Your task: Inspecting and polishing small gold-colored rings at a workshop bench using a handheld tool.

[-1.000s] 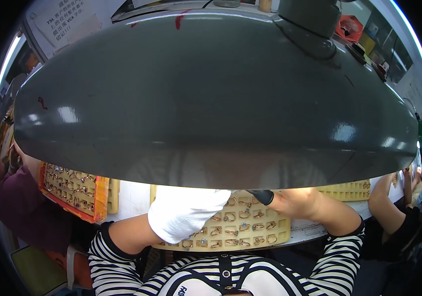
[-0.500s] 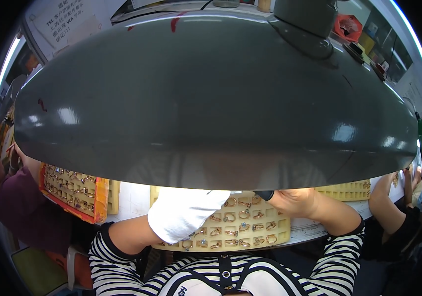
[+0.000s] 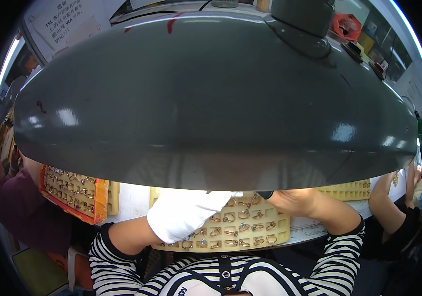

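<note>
Under a big grey lamp shade (image 3: pixel 211 98) the white-gloved left hand (image 3: pixel 184 215) rests loosely curled over a yellow tray of rings (image 3: pixel 250 229); the bare right hand (image 3: pixel 295 201) pinches a small dark tool (image 3: pixel 265 194) above the tray.

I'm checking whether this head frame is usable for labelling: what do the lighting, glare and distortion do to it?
In the head view, the grey lamp shade fills most of the frame, carries soft glare patches and hides both hands' fingers; beneath it the yellow ring tray is brightly lit and sharp, and the white-gloved left hand is nearly overexposed; fisheye bends the shade's edge, and the corners go black.
</note>
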Demonstrator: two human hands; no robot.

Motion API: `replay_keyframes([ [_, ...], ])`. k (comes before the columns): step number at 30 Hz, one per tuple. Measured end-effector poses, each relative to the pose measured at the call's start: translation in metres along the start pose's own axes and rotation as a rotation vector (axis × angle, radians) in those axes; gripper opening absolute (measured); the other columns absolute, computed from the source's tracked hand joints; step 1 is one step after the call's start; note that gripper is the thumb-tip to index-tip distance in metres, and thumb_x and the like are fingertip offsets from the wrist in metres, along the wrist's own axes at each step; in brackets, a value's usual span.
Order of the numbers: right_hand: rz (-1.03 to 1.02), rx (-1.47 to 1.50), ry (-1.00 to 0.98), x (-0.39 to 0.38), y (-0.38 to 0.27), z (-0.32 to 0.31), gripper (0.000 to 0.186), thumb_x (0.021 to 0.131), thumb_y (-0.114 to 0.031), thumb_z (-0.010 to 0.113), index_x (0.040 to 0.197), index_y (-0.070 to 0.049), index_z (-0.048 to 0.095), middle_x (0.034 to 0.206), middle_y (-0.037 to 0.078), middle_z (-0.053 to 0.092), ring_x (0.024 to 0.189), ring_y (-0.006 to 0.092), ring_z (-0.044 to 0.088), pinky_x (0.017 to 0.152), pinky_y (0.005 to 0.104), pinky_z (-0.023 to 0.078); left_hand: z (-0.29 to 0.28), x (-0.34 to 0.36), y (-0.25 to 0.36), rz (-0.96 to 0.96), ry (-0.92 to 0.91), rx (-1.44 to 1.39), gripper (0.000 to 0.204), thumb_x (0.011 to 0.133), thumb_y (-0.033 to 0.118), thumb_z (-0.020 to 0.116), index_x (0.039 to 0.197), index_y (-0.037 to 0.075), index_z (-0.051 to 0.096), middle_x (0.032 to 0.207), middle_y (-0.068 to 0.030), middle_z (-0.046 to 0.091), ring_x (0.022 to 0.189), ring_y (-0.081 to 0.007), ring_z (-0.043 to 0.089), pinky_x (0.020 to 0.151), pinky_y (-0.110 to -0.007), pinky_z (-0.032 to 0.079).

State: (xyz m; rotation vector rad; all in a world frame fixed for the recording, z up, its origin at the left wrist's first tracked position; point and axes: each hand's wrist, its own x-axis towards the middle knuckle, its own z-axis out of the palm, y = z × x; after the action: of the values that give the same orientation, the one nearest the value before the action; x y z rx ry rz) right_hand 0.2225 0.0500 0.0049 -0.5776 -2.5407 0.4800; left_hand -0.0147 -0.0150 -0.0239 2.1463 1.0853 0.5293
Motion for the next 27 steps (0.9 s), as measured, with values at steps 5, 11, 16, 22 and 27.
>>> replay_keyframes([
  [5, -0.275, -0.295, 0.207, -0.001, 0.001, -0.002, 0.027, 0.059, 0.007, 0.055, 0.085, 0.003, 0.062, 0.085, 0.013, 0.062, 0.071, 0.0221, 0.062, 0.063, 0.0295, 0.051, -0.013, 0.018, 0.016, -0.443, -0.225, -0.882, 0.047, 0.086, 0.040, 0.048, 0.120, 0.007, 0.049, 0.108, -0.0071, 0.057, 0.098, -0.0133, 0.053, 0.082, -0.026, 0.043],
  [11, -0.218, -0.264, 0.198, -0.003, -0.006, -0.001, 0.012, 0.069, 0.001, 0.051, 0.078, -0.003, 0.058, 0.069, 0.005, 0.055, 0.058, 0.0159, 0.054, 0.054, 0.0256, 0.045, -0.007, 0.014, 0.008, -0.270, -0.086, -0.742, 0.040, 0.090, 0.032, 0.042, 0.120, 0.008, 0.048, 0.117, -0.0071, 0.052, 0.101, -0.0161, 0.052, 0.085, -0.028, 0.041],
  [16, 0.200, 0.337, -0.187, 0.005, -0.008, -0.007, 0.021, 0.083, -0.013, 0.049, 0.099, -0.001, 0.054, 0.078, 0.008, 0.057, 0.070, 0.0169, 0.055, 0.068, 0.0263, 0.045, -0.008, 0.003, 0.010, 0.081, 0.022, 0.248, 0.035, 0.085, 0.015, 0.044, 0.120, 0.012, 0.046, 0.105, -0.0104, 0.058, 0.088, -0.0228, 0.059, 0.073, -0.031, 0.047],
  [22, 0.015, 0.058, 0.022, 0.000, -0.006, -0.004, 0.029, 0.082, -0.009, 0.046, 0.108, -0.005, 0.055, 0.102, 0.005, 0.057, 0.094, 0.0136, 0.055, 0.083, 0.0231, 0.043, -0.010, 0.003, 0.013, 0.082, 0.049, 0.304, 0.030, 0.086, 0.014, 0.045, 0.115, 0.010, 0.053, 0.101, -0.0078, 0.060, 0.085, -0.0189, 0.060, 0.073, -0.026, 0.047],
  [27, -0.028, 0.051, 0.095, -0.003, -0.005, -0.004, 0.018, 0.074, -0.005, 0.059, 0.091, 0.000, 0.060, 0.087, 0.008, 0.061, 0.074, 0.0156, 0.060, 0.068, 0.0238, 0.049, -0.003, -0.001, 0.006, 0.080, 0.069, 0.177, 0.033, 0.086, 0.014, 0.044, 0.118, 0.010, 0.049, 0.104, -0.0104, 0.058, 0.089, -0.0221, 0.058, 0.075, -0.030, 0.046],
])
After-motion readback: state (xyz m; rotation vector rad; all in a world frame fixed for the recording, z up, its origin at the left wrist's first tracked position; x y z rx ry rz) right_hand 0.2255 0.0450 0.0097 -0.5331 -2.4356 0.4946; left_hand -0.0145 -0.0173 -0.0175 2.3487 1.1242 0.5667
